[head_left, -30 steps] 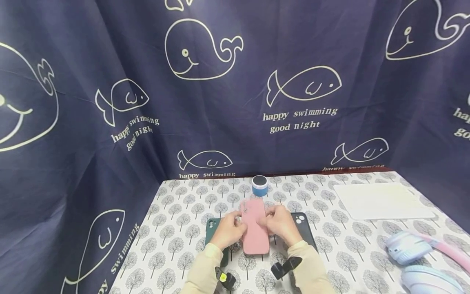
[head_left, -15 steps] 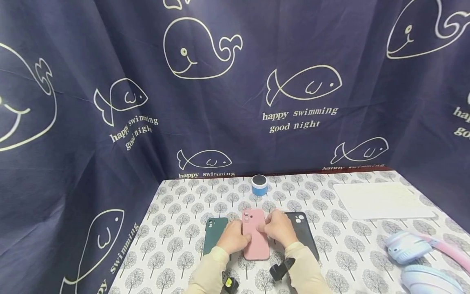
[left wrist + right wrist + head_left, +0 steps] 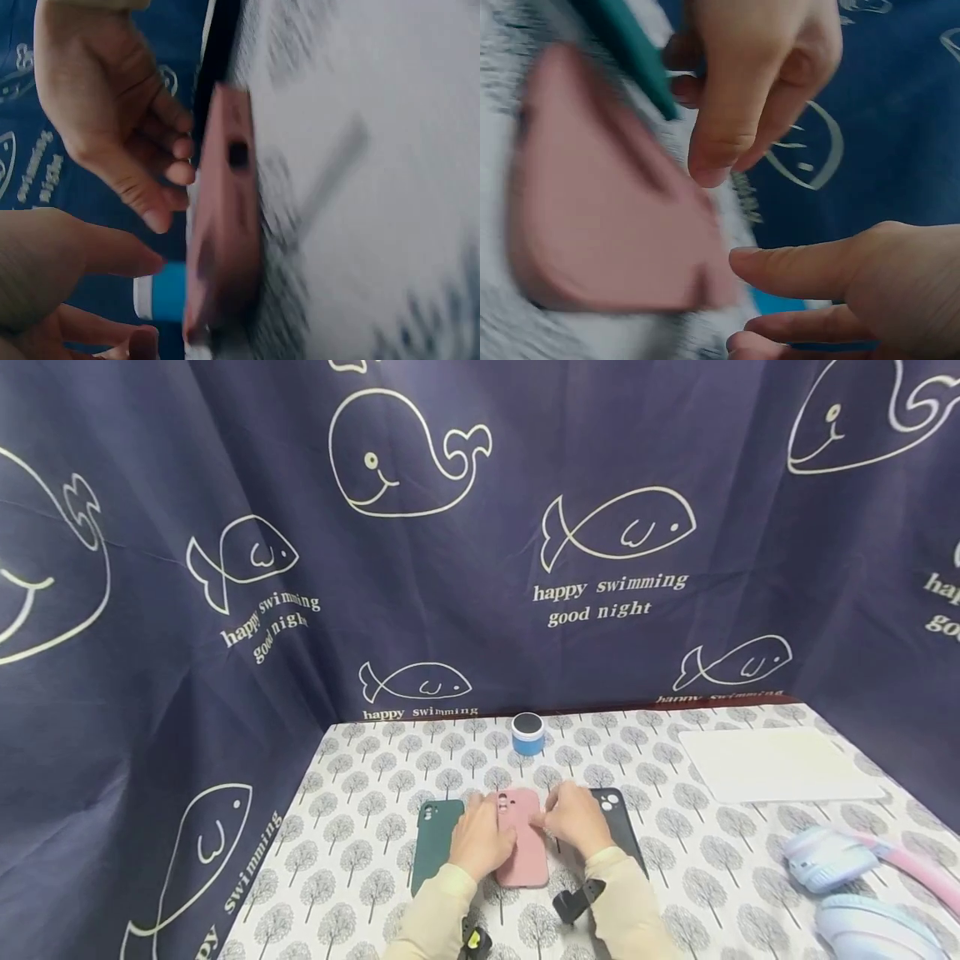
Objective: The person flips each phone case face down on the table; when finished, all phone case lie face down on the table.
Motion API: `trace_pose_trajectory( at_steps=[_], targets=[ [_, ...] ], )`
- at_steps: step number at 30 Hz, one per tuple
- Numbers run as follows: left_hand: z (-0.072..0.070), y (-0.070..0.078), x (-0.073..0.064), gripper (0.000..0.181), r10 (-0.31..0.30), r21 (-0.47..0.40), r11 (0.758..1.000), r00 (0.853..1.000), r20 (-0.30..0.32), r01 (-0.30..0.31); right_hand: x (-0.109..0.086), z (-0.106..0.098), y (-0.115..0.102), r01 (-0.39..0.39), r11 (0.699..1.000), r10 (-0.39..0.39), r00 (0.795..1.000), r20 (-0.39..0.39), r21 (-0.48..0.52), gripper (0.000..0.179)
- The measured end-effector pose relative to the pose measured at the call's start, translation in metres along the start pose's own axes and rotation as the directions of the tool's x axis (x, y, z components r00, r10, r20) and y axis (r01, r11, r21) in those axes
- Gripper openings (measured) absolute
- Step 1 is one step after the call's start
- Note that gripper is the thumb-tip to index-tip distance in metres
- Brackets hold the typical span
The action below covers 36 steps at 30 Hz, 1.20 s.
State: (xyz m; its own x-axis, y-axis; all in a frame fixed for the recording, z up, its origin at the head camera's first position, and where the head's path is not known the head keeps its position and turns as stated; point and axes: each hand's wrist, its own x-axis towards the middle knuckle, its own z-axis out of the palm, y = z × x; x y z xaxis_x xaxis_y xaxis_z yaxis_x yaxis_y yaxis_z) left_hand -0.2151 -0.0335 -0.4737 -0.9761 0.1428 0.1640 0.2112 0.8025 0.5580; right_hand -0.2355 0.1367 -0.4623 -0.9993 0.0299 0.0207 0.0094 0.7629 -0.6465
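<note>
A pink phone case [image 3: 525, 853] lies back up on the tree-print cloth, its camera cutouts at the far end. My left hand [image 3: 482, 839] is at its left edge, fingers loose; in the left wrist view its thumb [image 3: 112, 244] stands apart from the case. On the other side, my right hand [image 3: 576, 821] has its thumb [image 3: 787, 266] stretched to the case's edge; whether it touches is hard to tell. A green phone case [image 3: 433, 852] lies to the left, partly under my left arm. To the right is a black phone case [image 3: 624, 831], partly covered by my right hand.
Behind the cases stands a small blue round speaker [image 3: 528, 737] with a dark top. A white board [image 3: 780, 764] lies at the back right. Pastel headphones [image 3: 832, 860] rest at the right edge. A dark blue curtain [image 3: 495, 577] hangs behind the table.
Both hands held the pink phone case a second ago; it came down toward me between the green and black cases. The fingers have since loosened, and the left hand shifted slightly forward.
</note>
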Motion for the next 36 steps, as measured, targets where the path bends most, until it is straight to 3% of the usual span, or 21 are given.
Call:
trace_pose_trajectory(
  at_steps=[2,5,8,12,18,25,30,36],
  targets=[
    [0.000,0.010,0.002,0.052,0.033,0.012,0.999,0.998,-0.044,-0.033,0.002,-0.016,0.001,0.007,1.000,-0.007,1.000,-0.019,-0.020,0.034],
    [0.003,0.027,0.006,0.034,0.082,-0.015,0.996,0.995,-0.048,-0.083,0.004,-0.041,0.008,-0.003,0.998,-0.001,0.998,-0.069,-0.055,0.039],
    [0.011,0.043,0.010,0.033,0.087,-0.057,0.995,0.996,0.015,-0.086,0.004,-0.061,0.020,-0.040,0.995,0.031,0.995,-0.094,-0.094,0.047],
    [0.026,0.060,0.015,0.040,0.079,-0.049,0.996,0.993,0.090,-0.075,0.001,-0.075,0.038,-0.104,0.985,0.103,0.995,-0.015,-0.137,0.061],
    [0.045,0.071,0.015,0.032,0.063,0.077,0.994,0.990,0.125,-0.073,0.000,-0.071,0.048,-0.153,0.987,0.157,0.984,0.084,-0.054,0.056],
    [0.058,0.072,0.015,0.034,0.066,0.131,0.988,0.992,0.104,-0.080,0.003,-0.067,0.049,-0.182,0.981,0.187,0.979,0.083,-0.060,0.049],
    [0.057,0.072,0.016,0.027,0.080,0.082,0.993,0.994,0.068,-0.086,0.002,-0.065,0.052,-0.157,0.987,0.160,0.985,0.060,-0.045,0.045],
    [0.045,0.073,0.015,0.020,0.053,-0.119,0.992,0.998,0.041,-0.047,-0.002,-0.056,0.050,-0.145,0.989,0.146,0.988,0.056,-0.029,0.044]
  ],
)
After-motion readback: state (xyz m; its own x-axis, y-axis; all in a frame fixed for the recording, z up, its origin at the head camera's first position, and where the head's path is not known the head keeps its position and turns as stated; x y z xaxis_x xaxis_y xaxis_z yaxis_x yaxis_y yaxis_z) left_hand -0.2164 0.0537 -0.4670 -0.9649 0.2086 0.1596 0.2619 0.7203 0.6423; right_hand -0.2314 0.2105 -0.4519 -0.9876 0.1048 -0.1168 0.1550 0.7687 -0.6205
